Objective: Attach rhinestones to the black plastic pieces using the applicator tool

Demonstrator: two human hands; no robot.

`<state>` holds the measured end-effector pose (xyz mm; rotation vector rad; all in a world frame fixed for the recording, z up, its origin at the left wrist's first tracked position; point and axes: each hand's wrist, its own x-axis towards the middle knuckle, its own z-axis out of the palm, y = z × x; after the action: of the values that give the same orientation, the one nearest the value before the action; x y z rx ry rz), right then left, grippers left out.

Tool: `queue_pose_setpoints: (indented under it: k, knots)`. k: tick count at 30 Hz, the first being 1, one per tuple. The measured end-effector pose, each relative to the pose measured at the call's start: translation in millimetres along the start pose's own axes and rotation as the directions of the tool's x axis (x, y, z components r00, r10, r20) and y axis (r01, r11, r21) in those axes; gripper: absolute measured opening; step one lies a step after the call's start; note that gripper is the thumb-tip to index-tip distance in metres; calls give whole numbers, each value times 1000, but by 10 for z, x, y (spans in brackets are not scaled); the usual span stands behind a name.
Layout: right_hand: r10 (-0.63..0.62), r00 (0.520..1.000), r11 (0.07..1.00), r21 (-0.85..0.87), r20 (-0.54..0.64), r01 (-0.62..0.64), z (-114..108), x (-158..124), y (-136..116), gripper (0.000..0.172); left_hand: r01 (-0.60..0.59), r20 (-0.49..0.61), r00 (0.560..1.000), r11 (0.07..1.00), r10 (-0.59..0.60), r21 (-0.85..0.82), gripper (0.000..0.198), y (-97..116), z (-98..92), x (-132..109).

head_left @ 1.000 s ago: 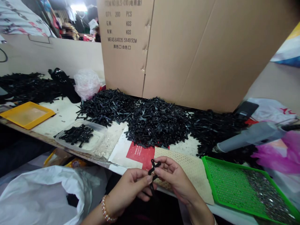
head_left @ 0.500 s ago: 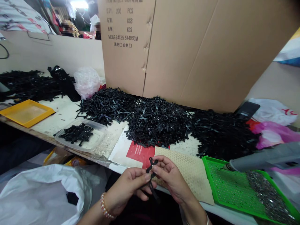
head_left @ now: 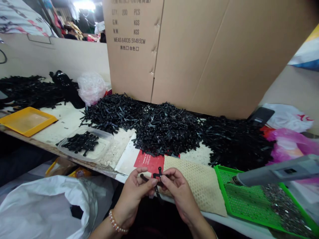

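Between both hands is a black strip part with rounded, holed ends, several arms of it joined at an angle. My left hand pinches it between thumb and fingers; a beaded bracelet circles that wrist. My right hand grips its other side with thumb and forefinger. One arm of the part hangs down below the fingers and another sticks out left. The hands are over the bench's front edge, before a honeycomb-patterned mat and a red-and-white sheet. Beyond them lies a heap of black strips.
A clear tray with black parts stands left, near a yellow tray. Right is a green tray with metal pieces, a grey tool above it. A cardboard box stands behind; a white sack is lower left.
Both hands have turned the black part, so its arms spread wider, one now pointing left. My left hand has rolled upward, its fingers raised. The view has shifted slightly.
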<state>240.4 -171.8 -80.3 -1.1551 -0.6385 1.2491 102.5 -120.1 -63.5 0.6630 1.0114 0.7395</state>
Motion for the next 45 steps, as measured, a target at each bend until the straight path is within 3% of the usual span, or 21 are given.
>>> queue_pose_setpoints:
  k: [2,8,12,17,21,23,24,25,27,28,29,31,33,36,40,45]
  knots:
    - [3,1000,1000,-18,10,-3,26,-49,25,35,8,16,1000,999,-8,-43,61,-19,7,3]
    - [-71,997,996,-53,17,72,-42,-177,127,32,129,110,987,984,-115,-123,33,-74,53,-29]
    - [-82,994,996,-40,-73,79,-129,-234,178,32,188,152,974,973,-167,-134,29,-131,125,-70]
    - [-124,986,992,-24,-109,123,-208,-302,177,25,200,242,952,979,-187,-28,26,-177,265,-85]
    - [-282,949,940,-238,-141,244,-420,-351,81,22,207,218,951,974,-221,86,36,-140,448,26]
    - [-432,859,877,-351,-276,329,-647,-348,-60,32,178,202,958,973,-205,144,38,-97,571,122]
    - [-512,773,844,-382,-373,375,-786,-331,-160,39,157,205,960,973,-191,171,39,-76,641,176]
    - [-585,657,808,-409,-476,423,-935,-299,-276,45,135,216,960,972,-177,194,39,-60,717,231]
    - [-695,437,714,-473,-571,516,-1226,-190,-534,56,117,264,948,966,-178,231,38,-57,881,334]
    - [-732,388,673,-503,-561,543,-1350,-117,-662,63,127,287,937,960,-198,249,36,-74,969,380]
    - [-750,399,655,-510,-527,558,-1452,-38,-780,67,146,300,927,953,-226,267,34,-104,1058,422]
    - [-749,512,662,-495,-420,563,-1577,117,-967,64,204,321,897,930,-302,306,26,-198,1236,492]
    - [-722,603,680,-508,-339,529,-1611,223,-1077,47,248,345,863,905,-368,344,19,-319,1399,551]
    - [-700,639,687,-546,-319,480,-1581,220,-1097,36,256,369,835,882,-408,397,13,-496,1574,627]
    - [-606,720,787,-384,-337,483,-1562,-23,-904,46,224,345,850,866,-398,448,19,-628,1643,690]
    - [-528,725,849,-258,-442,461,-1576,-267,-571,34,221,362,831,848,-422,481,26,-639,1610,718]
